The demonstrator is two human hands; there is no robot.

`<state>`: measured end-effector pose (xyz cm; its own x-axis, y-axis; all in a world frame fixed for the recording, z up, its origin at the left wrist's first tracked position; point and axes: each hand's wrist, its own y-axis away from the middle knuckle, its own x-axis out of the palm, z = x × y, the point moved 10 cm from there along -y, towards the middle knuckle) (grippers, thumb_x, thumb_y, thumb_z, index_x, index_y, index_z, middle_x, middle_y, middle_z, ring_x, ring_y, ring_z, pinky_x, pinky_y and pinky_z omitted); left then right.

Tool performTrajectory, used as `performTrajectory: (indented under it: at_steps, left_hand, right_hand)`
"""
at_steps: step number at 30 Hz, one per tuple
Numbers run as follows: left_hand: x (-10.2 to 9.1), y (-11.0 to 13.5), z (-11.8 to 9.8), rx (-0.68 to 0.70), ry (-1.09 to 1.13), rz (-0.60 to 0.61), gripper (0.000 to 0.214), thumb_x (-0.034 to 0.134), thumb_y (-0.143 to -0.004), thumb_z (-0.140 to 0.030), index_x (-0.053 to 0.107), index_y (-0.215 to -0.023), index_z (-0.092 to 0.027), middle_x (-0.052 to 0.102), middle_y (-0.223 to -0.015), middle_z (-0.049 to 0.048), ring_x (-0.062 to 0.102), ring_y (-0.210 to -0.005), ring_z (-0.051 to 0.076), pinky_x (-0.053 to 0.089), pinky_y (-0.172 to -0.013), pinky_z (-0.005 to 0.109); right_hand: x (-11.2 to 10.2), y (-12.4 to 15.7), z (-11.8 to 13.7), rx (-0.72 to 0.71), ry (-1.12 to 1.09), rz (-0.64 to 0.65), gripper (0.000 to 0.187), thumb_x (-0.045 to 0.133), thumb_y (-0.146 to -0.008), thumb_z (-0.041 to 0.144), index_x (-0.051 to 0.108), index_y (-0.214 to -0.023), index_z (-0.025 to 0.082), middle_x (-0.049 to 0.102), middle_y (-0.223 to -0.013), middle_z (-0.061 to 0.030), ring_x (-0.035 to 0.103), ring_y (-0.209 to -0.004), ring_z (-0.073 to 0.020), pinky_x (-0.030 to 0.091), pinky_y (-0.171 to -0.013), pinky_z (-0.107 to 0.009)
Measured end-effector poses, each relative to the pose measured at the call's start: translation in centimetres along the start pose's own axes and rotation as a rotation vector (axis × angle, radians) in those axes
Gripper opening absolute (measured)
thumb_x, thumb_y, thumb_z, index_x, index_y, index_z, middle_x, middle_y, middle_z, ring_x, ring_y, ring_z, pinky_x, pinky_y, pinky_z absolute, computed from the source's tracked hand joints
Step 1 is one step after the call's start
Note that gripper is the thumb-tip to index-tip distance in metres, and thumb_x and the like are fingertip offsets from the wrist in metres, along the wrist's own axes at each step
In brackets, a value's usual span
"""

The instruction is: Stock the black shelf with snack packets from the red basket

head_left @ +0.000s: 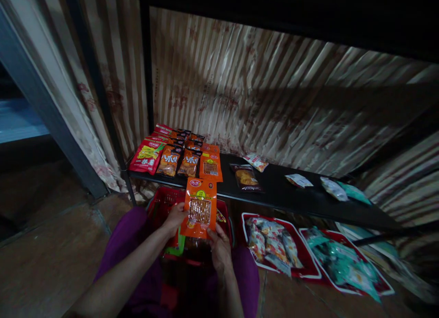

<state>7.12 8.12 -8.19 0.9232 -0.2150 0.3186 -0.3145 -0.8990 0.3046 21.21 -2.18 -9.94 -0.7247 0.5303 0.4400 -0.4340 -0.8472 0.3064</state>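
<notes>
An orange snack packet (199, 208) with a clear window showing brown sticks is held up over a red basket (161, 195) between my knees. My left hand (176, 217) grips its left edge, and my right hand (219, 245) pinches the lower right corner. Just behind it on the black shelf (233, 184) lies a matching orange packet (211, 164). To the left of that are dark-topped orange snack bags (189, 162) in rows and red snack bags (148, 155). Some packets inside the basket are partly hidden by my hands.
Further right on the shelf lie a brown snack bag (246, 177), a white and orange bag (256, 162) and several pale packets (334, 188). Two red baskets stand on the floor, one with white and orange bags (274, 240), one with green bags (350, 258). A shelf post (147, 71) rises at left.
</notes>
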Motion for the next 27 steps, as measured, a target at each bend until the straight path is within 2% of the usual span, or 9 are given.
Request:
performTrajectory:
  at_steps: [7, 12, 17, 22, 27]
  left_hand:
    - [2.4, -3.1, -1.1, 0.077, -0.022, -0.035, 0.021, 0.057, -0.064, -0.007, 0.063, -0.082, -0.016, 0.072, -0.084, 0.0046, 0.066, -0.080, 0.019, 0.050, -0.077, 0.030]
    - [4.2, -5.4, -2.1, 0.119, -0.116, -0.070, 0.041, 0.066, -0.066, -0.011, 0.060, -0.106, -0.018, 0.070, -0.102, 0.0073, 0.065, -0.094, 0.021, 0.047, -0.087, 0.032]
    - [5.5, -8.0, -3.6, 0.133, -0.181, -0.119, 0.059, 0.067, -0.069, -0.014, 0.051, -0.125, -0.020, 0.066, -0.115, 0.0082, 0.061, -0.104, 0.022, 0.044, -0.092, 0.030]
    - [6.5, -10.4, -4.9, 0.145, -0.194, -0.136, 0.055, 0.067, -0.066, -0.011, 0.057, -0.120, -0.019, 0.063, -0.119, 0.0087, 0.053, -0.118, 0.024, 0.037, -0.101, 0.031]
    - [6.7, -11.6, -5.1, 0.159, -0.280, -0.178, 0.043, 0.061, -0.066, -0.004, 0.065, -0.107, -0.016, 0.062, -0.122, 0.0094, 0.048, -0.122, 0.025, 0.029, -0.107, 0.032]
  right_hand:
    - [-1.0, -3.1, 2.1, -0.019, -0.051, -0.082, 0.046, 0.084, -0.048, 0.024, 0.072, -0.093, 0.021, 0.075, -0.083, -0.0027, 0.069, -0.071, -0.0213, 0.054, -0.064, -0.031]
    - [-0.9, -5.6, 4.2, -0.028, -0.032, -0.098, 0.043, 0.082, -0.046, 0.024, 0.071, -0.087, 0.020, 0.075, -0.077, -0.0023, 0.068, -0.063, -0.0203, 0.054, -0.061, -0.031]
    - [0.1, -9.4, 7.6, -0.081, 0.094, -0.052, 0.041, 0.079, -0.052, 0.028, 0.071, -0.092, 0.021, 0.075, -0.080, -0.0018, 0.068, -0.064, -0.0206, 0.053, -0.060, -0.031]
    - [0.2, -12.2, 9.8, -0.131, 0.117, -0.092, 0.040, 0.079, -0.052, 0.028, 0.072, -0.091, 0.020, 0.075, -0.081, -0.0021, 0.068, -0.069, -0.0203, 0.053, -0.063, -0.031]
    - [0.1, -13.3, 9.7, -0.146, 0.145, -0.054, 0.044, 0.078, -0.055, 0.031, 0.070, -0.096, 0.018, 0.075, -0.084, -0.0046, 0.069, -0.071, -0.0219, 0.055, -0.067, -0.034]
